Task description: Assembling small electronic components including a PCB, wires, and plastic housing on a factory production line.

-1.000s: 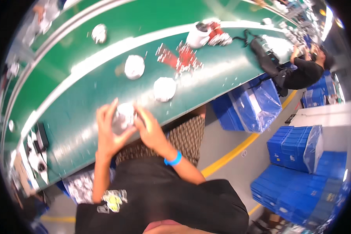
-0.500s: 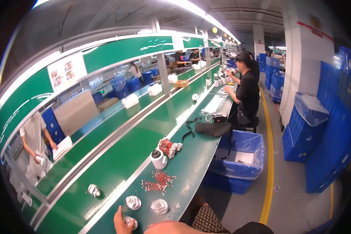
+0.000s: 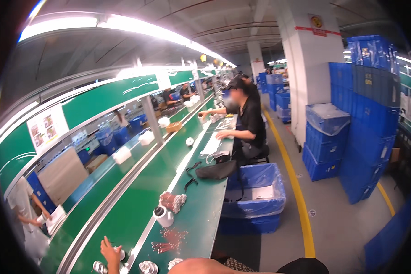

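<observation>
My left hand [image 3: 110, 254] is at the lower left, over the green conveyor belt near the inner edge of the workbench. Its fingers curl around a small white part [image 3: 119, 253], which is partly hidden by the hand. Beside it on the belt lies a silver and white fitting [image 3: 99, 266]. On the bench to the right sits a white stepped round part [image 3: 148, 267], and another white part [image 3: 175, 262] is half covered by a bare arm [image 3: 210, 266] at the lower edge. My right hand is out of the picture.
Ahead on the bench stand red-brown wires [image 3: 170, 241], a white housing with a dark top [image 3: 163, 216], a wire bundle [image 3: 172, 201] and a black bag [image 3: 216, 170]. A lined blue bin [image 3: 253, 214] stands beside the bench. Farther along, a person in black [image 3: 244, 121] works.
The view has swung right, so the bench appears farther left and lower. My left hand has moved from the bench to above the belt, with a white part in it.
</observation>
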The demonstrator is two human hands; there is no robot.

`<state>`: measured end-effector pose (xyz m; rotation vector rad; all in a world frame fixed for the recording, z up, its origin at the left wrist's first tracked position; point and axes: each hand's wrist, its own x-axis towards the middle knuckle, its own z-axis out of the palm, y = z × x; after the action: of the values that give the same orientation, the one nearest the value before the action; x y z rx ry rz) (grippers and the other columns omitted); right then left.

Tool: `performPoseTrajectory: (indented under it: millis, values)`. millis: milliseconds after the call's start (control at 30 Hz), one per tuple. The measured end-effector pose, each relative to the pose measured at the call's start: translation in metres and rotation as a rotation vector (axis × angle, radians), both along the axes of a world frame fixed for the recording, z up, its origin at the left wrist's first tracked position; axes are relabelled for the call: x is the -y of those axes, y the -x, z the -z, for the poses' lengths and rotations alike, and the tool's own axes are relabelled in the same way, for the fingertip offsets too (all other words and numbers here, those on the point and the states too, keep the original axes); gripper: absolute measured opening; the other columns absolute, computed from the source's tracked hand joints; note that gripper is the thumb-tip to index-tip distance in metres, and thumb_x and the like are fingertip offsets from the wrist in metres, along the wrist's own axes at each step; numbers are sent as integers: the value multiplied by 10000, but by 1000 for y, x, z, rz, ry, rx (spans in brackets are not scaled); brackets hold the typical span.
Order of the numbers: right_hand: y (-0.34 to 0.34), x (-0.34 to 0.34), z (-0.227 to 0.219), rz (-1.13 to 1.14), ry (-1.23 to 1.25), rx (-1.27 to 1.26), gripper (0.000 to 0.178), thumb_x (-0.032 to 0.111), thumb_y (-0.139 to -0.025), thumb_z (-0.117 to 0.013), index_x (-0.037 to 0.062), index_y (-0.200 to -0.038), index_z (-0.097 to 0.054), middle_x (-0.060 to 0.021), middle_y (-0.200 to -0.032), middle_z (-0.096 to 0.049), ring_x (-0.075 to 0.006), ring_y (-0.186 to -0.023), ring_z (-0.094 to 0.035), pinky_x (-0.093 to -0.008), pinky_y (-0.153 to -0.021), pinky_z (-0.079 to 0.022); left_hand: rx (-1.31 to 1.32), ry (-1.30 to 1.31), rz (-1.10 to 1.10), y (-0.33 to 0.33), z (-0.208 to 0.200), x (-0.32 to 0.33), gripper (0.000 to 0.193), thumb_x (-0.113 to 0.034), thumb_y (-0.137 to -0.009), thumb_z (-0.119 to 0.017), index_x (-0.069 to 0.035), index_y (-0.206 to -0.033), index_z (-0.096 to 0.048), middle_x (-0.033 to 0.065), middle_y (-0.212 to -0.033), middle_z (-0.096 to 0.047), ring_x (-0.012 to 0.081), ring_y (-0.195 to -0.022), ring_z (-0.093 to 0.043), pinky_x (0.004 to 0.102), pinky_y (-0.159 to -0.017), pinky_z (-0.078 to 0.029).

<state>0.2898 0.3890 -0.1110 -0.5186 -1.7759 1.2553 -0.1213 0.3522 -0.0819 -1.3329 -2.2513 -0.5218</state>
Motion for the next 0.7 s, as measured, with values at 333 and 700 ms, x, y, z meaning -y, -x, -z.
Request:
performPoseTrajectory:
  millis: [333, 700]
  values:
    - [-18, -34, -6, 101, -180, 76, 221, 186, -893, -585, 35, -1047, -634, -75, -851, -630, -176, -729, -591, -306, -647, -455, 286, 15, -331, 112, 19, 71, 691, -502, -832, -576, -35, -1327, -462, 178, -1244, -561, 351, -1168, -517, 531, -988, -353]
    - [-11, -25, -1, 69, -319, 129, 206, 176, -881, -589, 38, -1028, -635, -71, -844, -621, -180, -731, -584, -309, -649, -452, -206, 281, -124, 150, 54, 184, 518, -484, -919, -432, -90, -1219, -586, 154, -1164, -627, 338, -1136, -559, 512, -959, -400]
